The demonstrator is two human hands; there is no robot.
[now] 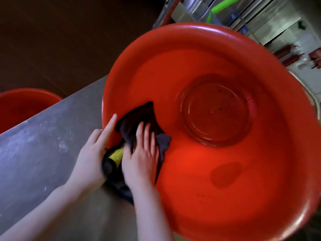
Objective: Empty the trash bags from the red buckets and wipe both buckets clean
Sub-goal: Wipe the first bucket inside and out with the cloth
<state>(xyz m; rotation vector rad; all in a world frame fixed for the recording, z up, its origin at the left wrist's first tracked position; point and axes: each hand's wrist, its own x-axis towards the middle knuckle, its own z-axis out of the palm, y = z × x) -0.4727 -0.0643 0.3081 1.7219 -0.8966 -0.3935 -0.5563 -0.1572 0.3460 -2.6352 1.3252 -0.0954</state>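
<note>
A large red bucket [217, 49] lies tilted on a steel counter [43, 145], its open mouth facing me and its round bottom visible inside. My right hand [140, 157] presses a dark cloth [139, 117] with a yellow side against the inner wall near the rim, fingers spread flat. My left hand [92, 153] rests on the outside of the rim, forefinger straight along the edge; its other fingers are hidden behind the rim and the cloth. A second red bucket [22, 105] stands lower at the far left, beyond the counter's edge.
The counter's edge runs diagonally from lower left to the bucket. Steel shelving and a green-handled tool [220, 7] sit at the top right. Dark reddish items [288, 54] lie on a surface at the right. A dark floor fills the upper left.
</note>
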